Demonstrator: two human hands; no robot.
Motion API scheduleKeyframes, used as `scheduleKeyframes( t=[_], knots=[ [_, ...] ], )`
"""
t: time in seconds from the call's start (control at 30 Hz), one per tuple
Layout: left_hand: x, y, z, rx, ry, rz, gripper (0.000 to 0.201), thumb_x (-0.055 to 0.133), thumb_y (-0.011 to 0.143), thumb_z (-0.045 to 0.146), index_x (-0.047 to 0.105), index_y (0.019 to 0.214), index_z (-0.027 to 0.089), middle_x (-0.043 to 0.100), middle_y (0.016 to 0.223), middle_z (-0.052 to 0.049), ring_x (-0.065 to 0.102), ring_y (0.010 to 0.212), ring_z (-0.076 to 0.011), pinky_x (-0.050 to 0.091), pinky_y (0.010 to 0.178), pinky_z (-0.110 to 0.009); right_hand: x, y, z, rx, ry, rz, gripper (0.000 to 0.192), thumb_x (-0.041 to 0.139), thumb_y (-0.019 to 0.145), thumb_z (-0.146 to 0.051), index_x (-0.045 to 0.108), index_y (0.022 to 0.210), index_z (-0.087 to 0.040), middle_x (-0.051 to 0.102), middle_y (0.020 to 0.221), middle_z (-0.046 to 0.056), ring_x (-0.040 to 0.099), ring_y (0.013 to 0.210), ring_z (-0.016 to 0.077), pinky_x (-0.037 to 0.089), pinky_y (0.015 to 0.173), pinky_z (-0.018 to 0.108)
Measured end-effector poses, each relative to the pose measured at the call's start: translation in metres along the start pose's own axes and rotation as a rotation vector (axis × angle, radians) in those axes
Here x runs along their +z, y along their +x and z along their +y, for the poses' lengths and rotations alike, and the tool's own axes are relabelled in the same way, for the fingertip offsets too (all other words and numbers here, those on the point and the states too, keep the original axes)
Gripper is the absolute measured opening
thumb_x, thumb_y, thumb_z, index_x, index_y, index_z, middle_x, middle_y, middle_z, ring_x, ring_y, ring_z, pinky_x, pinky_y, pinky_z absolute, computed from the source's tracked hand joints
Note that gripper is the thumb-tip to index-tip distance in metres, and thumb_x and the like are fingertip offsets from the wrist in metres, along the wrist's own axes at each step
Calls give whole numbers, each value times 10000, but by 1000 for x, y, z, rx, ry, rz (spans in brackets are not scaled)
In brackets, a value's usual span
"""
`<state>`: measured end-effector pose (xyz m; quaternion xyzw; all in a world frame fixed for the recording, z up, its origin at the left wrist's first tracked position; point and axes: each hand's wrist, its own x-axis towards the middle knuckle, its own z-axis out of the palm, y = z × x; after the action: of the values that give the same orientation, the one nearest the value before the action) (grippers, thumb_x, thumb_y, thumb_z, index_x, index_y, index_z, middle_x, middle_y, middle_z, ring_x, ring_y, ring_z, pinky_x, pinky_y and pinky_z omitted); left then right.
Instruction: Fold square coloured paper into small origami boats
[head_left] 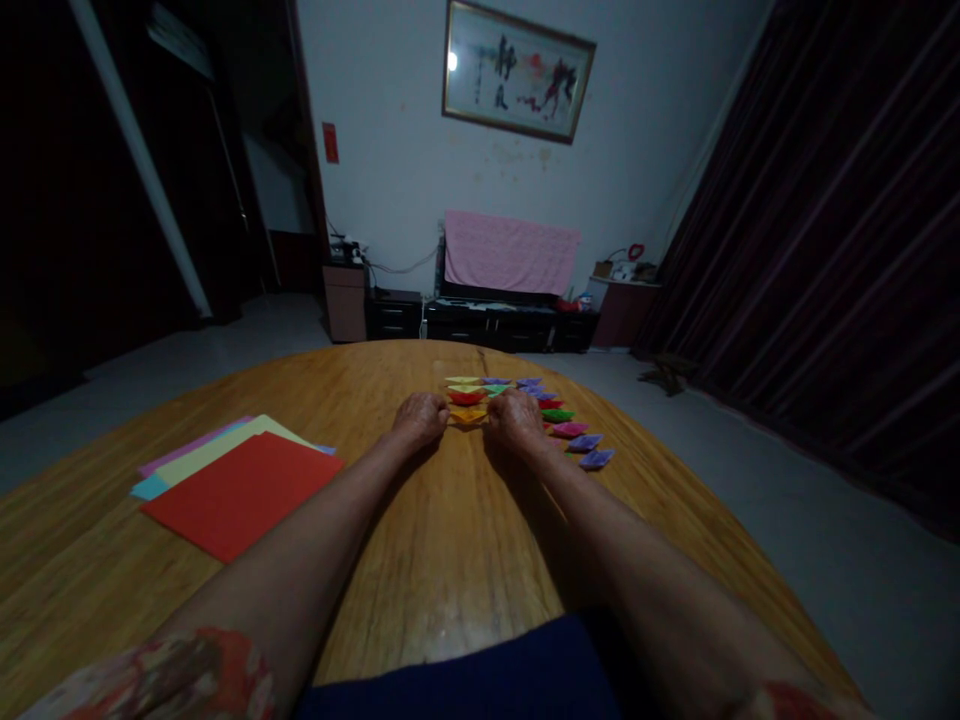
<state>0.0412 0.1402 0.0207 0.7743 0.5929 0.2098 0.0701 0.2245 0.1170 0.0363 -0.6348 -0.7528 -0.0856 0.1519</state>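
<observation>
We see left hand (420, 418), right hand (516, 420) curled around orange boat (468, 414), grip unclear; boat rows (559, 420) finished; paper stack (240, 478) unfolded.

Both forearms are bare to the hands. The left sleeve (161, 675), at 7 o'clock, is short with a red floral print; the right sleeve (787, 700), at 5 o'clock, matches. A dark blue garment (480, 675) sits at 6 o'clock.
</observation>
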Motion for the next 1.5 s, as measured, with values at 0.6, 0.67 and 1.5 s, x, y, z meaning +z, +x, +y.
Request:
scheduleKeyframes(
  t=[0.6, 0.67, 1.5],
  knots=[
    [3, 22, 10, -69, 34, -52, 284, 534, 856, 249, 788, 973, 197, 766, 976, -102, 680, 947, -232, 477, 825, -277, 2, 24, 5, 39, -90, -63, 301, 494, 881, -191, 762, 1009, -138, 700, 1107, 156, 621, 1042, 268, 417, 884, 341],
    [2, 23, 10, -74, 47, -57, 286, 530, 853, 244, 788, 967, 198, 767, 951, -98, 680, 934, -229, 476, 819, -275, 3, 24, 6, 39, -97, -67, 300, 491, 880, -183, 759, 1007, -137, 700, 1113, 158, 615, 1058, 272, 413, 896, 351],
    [3, 25, 10, -78, 75, -80, 301, 518, 846, 224, 780, 992, 194, 761, 976, -111, 680, 959, -244, 490, 844, -300, 5, 24, 5, 40, -120, -88, 311, 473, 899, -192, 746, 1037, -136, 687, 1137, 160, 585, 1095, 277, 384, 905, 352]
  ],
)
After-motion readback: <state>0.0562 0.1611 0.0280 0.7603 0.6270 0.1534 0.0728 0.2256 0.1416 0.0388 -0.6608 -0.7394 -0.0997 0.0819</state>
